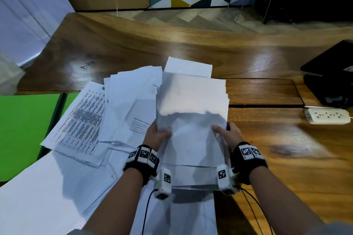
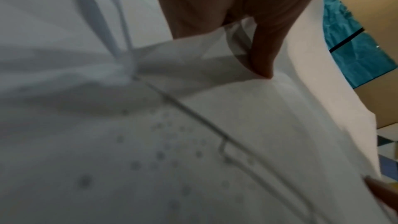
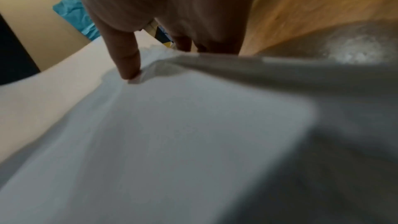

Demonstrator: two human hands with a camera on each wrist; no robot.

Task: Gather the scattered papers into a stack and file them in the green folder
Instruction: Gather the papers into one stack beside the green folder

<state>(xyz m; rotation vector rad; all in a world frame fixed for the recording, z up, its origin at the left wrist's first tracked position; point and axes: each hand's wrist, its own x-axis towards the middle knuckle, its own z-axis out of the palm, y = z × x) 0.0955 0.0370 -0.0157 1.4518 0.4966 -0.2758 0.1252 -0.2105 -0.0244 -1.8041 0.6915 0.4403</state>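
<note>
A loose stack of white papers [image 1: 193,112] is held up off the wooden table, its sheets uneven at the top. My left hand [image 1: 156,135] grips its left edge, thumb on the front sheet. My right hand [image 1: 226,133] grips the right edge the same way. In the left wrist view the thumb [image 2: 262,54] presses on the stack of papers [image 2: 215,125]. The right wrist view shows my thumb [image 3: 127,57] on the white sheet [image 3: 172,134]. More papers [image 1: 114,107] lie fanned on the table to the left, some printed. The green folder [image 1: 26,131] lies open at the left edge.
A white power strip [image 1: 327,116] and a black device [image 1: 332,74] sit on the table [image 1: 267,59] at the right. Large white sheets [image 1: 47,192] cover the near left of the table. Cables hang from my wrist cameras.
</note>
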